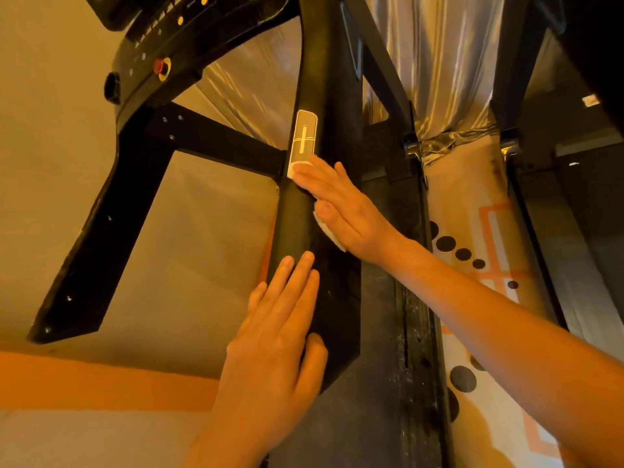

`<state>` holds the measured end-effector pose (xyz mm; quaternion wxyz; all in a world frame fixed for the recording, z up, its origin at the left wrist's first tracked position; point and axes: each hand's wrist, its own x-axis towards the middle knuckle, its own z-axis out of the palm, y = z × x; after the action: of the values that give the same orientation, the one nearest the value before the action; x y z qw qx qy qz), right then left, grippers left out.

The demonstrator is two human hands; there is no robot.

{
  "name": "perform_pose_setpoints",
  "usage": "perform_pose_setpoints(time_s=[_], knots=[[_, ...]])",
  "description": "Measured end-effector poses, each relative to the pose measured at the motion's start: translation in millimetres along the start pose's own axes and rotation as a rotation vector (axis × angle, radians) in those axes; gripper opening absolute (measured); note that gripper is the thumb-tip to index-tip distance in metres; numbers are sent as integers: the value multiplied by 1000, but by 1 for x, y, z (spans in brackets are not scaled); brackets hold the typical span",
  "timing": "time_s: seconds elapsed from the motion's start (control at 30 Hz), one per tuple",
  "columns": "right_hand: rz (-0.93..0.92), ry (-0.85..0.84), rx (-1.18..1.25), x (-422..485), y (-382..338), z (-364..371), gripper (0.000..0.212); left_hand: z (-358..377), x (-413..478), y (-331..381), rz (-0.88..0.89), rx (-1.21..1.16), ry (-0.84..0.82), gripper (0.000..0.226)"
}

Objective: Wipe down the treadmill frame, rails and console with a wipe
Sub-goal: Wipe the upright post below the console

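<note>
Here, the straight, close-set fingers [315,180] of the right hand [341,211] press a white wipe [330,234] flat against the black upright [293,214] of the treadmill frame. Their tips touch the lower edge of a silver label [303,136], and the wipe shows only at the fingertips and below the palm. Lower on the same upright the left hand [280,332] lies flat, fingers extended and together, thumb alongside, holding nothing. A black crossbar [219,140] runs from the upright towards the console [158,35] at upper left, which carries a red button [159,65]. Right of the upright runs a speckled dark side rail [408,315], then a pale mat [472,214] with black dots, and a silvery curtain [439,62] hangs behind.
</note>
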<state>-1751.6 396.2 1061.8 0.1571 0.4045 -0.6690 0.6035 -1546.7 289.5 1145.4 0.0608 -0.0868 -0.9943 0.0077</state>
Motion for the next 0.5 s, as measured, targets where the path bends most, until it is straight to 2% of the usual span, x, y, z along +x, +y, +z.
perform_pose_setpoints(time_s=[0.13,0.3,0.5], knots=[[101,38,22,-25,6,8,51,-1,1,-2,23,21,-16,64],[301,48,54,-72,21,22,57,5,2,2,-30,10,46,62],[348,113,106,-72,2,33,55,12,0,1,-24,46,86,60]])
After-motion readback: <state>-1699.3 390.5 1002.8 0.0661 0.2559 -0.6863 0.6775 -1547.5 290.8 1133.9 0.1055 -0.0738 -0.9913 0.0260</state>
